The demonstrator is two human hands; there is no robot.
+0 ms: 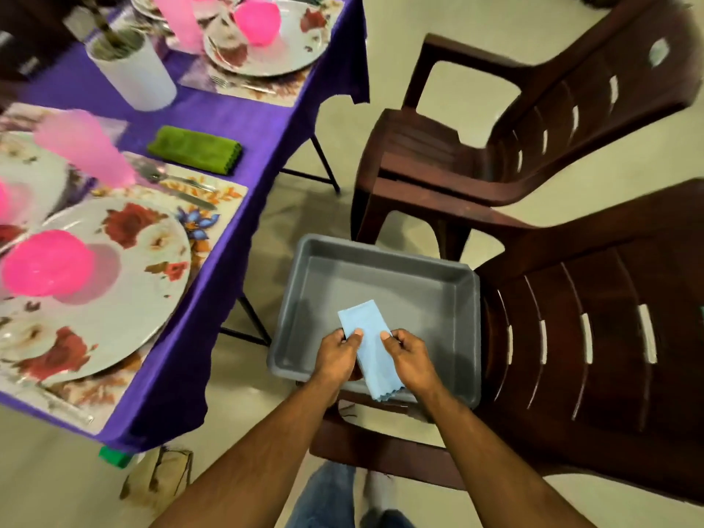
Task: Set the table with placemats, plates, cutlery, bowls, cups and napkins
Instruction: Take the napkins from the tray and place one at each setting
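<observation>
Both hands pinch the folded blue napkin (368, 346), left hand (339, 354) on one long edge, right hand (409, 356) on the other, above the near edge of the grey tray (384, 268) sitting on a brown chair (594, 337). A green napkin (195, 148) lies near the purple table's (244, 120) right edge.

Head view, looking steeply down, close over grey tray (381, 257)
</observation>
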